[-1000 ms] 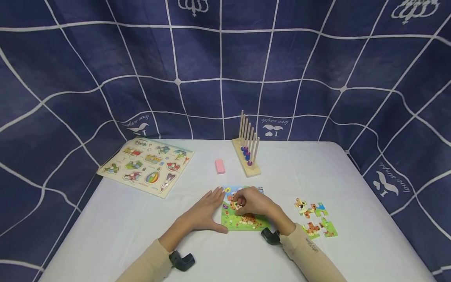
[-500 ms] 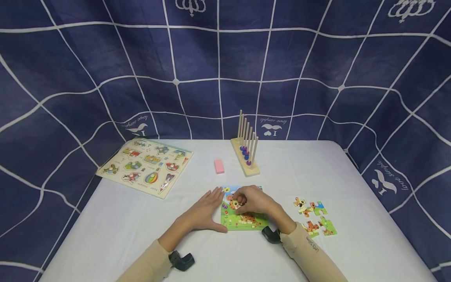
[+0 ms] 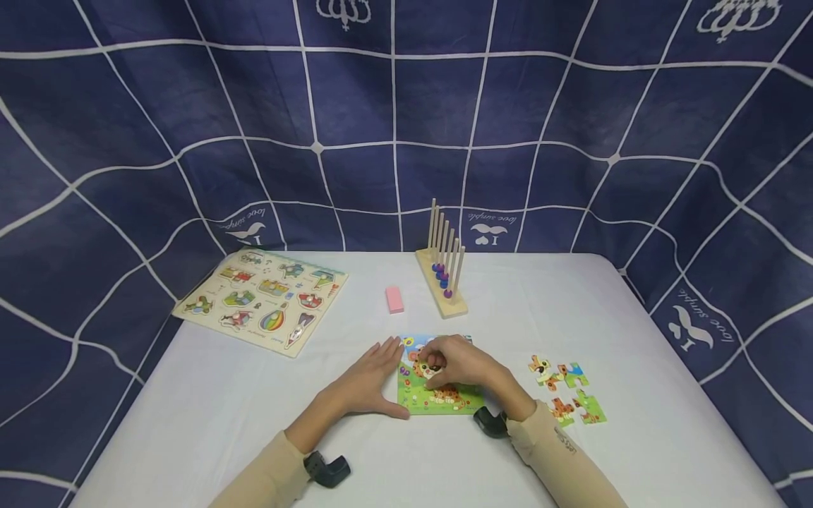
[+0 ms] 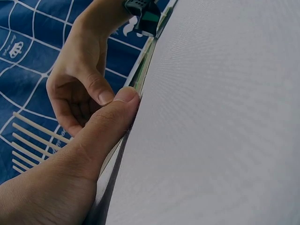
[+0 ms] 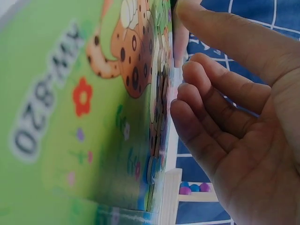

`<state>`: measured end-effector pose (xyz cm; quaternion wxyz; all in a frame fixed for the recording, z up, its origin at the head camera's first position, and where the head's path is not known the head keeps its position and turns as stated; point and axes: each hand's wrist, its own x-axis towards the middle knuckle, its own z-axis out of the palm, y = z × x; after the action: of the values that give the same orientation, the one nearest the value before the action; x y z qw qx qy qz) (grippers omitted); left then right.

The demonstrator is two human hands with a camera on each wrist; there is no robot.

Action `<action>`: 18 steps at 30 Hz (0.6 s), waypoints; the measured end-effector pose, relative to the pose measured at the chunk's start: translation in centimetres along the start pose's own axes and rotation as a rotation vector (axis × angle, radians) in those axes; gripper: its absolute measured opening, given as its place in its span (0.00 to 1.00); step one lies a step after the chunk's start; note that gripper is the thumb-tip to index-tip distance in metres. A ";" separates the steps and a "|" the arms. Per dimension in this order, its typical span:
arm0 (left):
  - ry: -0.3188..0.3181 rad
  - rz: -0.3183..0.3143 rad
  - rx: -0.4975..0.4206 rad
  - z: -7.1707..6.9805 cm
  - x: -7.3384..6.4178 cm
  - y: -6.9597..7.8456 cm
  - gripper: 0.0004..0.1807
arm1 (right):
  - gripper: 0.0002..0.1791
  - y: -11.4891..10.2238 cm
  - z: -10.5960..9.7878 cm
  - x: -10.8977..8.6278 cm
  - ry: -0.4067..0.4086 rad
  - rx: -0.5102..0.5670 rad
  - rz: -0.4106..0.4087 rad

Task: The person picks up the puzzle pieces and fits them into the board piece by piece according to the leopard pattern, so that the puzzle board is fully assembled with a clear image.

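Note:
A picture jigsaw puzzle point(image 3: 416, 403) with a spotted leopard on grass lies flat between the hands. The left hand point(image 3: 368, 384) rests along its left side, fingers extended and thumb spread at the near corner. Its thumb point(image 4: 123, 96) sits by the board's edge in the left wrist view. Over the puzzle, the right hand point(image 3: 466, 363) bends loosely, thumb and fingers apart around the leopard's face. The right wrist view shows its fingertips point(image 5: 183, 112) close above slightly raised pieces point(image 5: 157, 93), with nothing visible between them. Its palm hides the puzzle's upper right part.
Several loose puzzle pieces point(image 3: 591, 409) lie right of the right forearm. Behind the puzzle are a pink block point(image 3: 394, 300) and a wooden peg stand point(image 3: 451, 308) with beads. A knobbed picture board point(image 3: 260, 329) lies at the back left. A blue curtain point(image 3: 356, 176) backs the white table.
Both hands keep nearly the same places and poses throughout. The whole head view has shifted very slightly.

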<state>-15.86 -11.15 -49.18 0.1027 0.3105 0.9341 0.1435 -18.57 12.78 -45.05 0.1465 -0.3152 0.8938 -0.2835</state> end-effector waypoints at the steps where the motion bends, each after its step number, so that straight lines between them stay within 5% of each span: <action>1: -0.001 -0.001 0.001 0.0 0.0 0.0 0.71 | 0.19 0.0 0.0 0.0 -0.001 0.002 -0.004; 18: 0.009 0.007 0.012 0.2 -0.1 -0.2 0.71 | 0.18 0.4 -0.1 -0.8 0.011 0.031 0.037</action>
<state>-15.84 -11.27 -49.44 0.0961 0.3137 0.9343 0.1398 -18.19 13.54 -45.17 0.1517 -0.2946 0.8957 -0.2964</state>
